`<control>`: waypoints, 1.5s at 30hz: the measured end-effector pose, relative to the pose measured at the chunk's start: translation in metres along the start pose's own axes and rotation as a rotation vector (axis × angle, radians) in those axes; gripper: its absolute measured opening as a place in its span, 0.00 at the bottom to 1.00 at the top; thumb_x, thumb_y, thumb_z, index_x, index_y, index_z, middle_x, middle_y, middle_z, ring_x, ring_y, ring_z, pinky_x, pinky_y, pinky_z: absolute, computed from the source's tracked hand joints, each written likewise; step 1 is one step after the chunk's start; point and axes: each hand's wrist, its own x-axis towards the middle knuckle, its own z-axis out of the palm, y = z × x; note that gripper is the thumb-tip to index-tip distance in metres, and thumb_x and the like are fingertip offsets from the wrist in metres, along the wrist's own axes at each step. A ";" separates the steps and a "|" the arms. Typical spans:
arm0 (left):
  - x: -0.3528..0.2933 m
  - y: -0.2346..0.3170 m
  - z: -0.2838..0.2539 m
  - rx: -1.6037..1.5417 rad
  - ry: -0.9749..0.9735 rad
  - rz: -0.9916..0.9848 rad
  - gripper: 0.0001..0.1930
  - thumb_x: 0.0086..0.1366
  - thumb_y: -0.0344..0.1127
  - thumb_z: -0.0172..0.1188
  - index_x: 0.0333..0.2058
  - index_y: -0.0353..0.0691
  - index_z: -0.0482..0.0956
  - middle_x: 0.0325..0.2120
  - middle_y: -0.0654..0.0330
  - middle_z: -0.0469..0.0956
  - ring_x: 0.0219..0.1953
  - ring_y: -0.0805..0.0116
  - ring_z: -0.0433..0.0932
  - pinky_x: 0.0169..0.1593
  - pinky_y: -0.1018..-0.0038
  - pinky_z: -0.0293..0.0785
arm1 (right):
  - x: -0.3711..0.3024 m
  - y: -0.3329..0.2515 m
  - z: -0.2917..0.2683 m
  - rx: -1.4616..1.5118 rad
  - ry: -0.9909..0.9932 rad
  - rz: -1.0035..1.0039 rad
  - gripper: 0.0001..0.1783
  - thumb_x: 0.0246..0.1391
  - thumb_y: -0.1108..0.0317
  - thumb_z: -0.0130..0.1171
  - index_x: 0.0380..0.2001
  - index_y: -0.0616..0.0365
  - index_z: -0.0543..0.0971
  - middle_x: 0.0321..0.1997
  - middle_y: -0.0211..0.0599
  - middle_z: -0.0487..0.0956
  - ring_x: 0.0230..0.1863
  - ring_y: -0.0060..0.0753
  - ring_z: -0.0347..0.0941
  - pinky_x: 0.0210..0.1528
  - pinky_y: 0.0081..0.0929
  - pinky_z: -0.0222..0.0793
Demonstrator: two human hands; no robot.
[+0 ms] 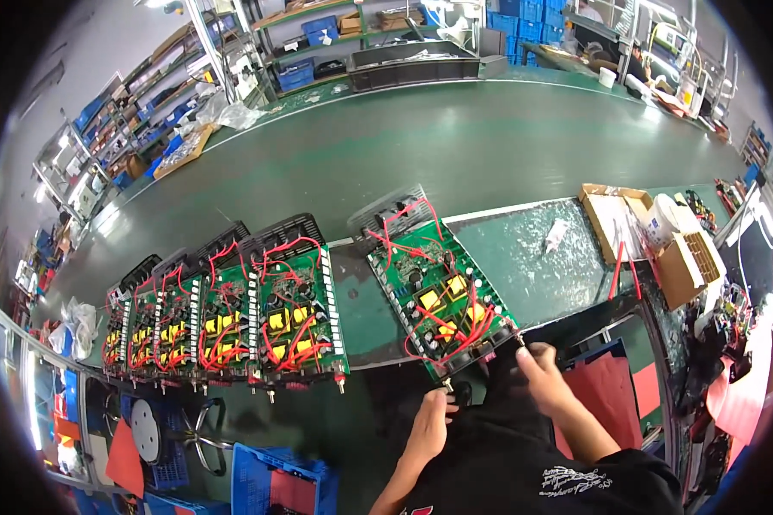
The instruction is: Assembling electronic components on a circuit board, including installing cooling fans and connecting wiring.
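Observation:
A green circuit board (441, 283) with yellow transformers and red wires lies at an angle on the bench, its near end reaching the front edge. A black vented end panel (392, 211) is at its far end. Two metal terminal posts stick out from the near end. My left hand (431, 424) is closed with its fingertips at the left terminal post (447, 384). At the right terminal post (520, 340), the thumb and fingers of my right hand (544, 378) are pinched. Slight blur softens the right hand's fingers.
Several similar boards (288, 309) stand in a row on the left. A green conveyor belt (386, 142) runs beyond the bench. To the right are a cardboard box (689, 268), red-handled tool (617, 273) and small white tube (556, 235). A blue crate (270, 481) sits below.

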 end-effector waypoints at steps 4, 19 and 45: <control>0.013 0.007 -0.005 0.174 -0.113 -0.016 0.20 0.74 0.45 0.49 0.53 0.33 0.69 0.42 0.56 0.78 0.43 0.71 0.78 0.44 0.75 0.73 | 0.006 -0.009 0.016 0.439 -0.340 0.375 0.43 0.60 0.35 0.50 0.61 0.62 0.60 0.52 0.46 0.71 0.56 0.49 0.69 0.58 0.56 0.67; 0.003 0.086 -0.060 0.170 -0.088 -0.184 0.24 0.64 0.46 0.62 0.46 0.28 0.74 0.38 0.48 0.81 0.41 0.58 0.81 0.45 0.66 0.76 | 0.027 -0.041 0.031 0.581 -0.370 0.271 0.31 0.46 0.67 0.53 0.57 0.59 0.70 0.56 0.40 0.76 0.56 0.43 0.73 0.61 0.45 0.68; -0.528 -0.095 -0.203 -0.342 1.478 -1.219 0.25 0.59 0.49 0.52 0.27 0.26 0.78 0.25 0.36 0.78 0.29 0.41 0.80 0.35 0.54 0.75 | -0.126 -0.250 0.396 0.664 -0.969 0.280 0.28 0.59 0.64 0.49 0.60 0.70 0.65 0.65 0.52 0.68 0.67 0.52 0.62 0.72 0.47 0.56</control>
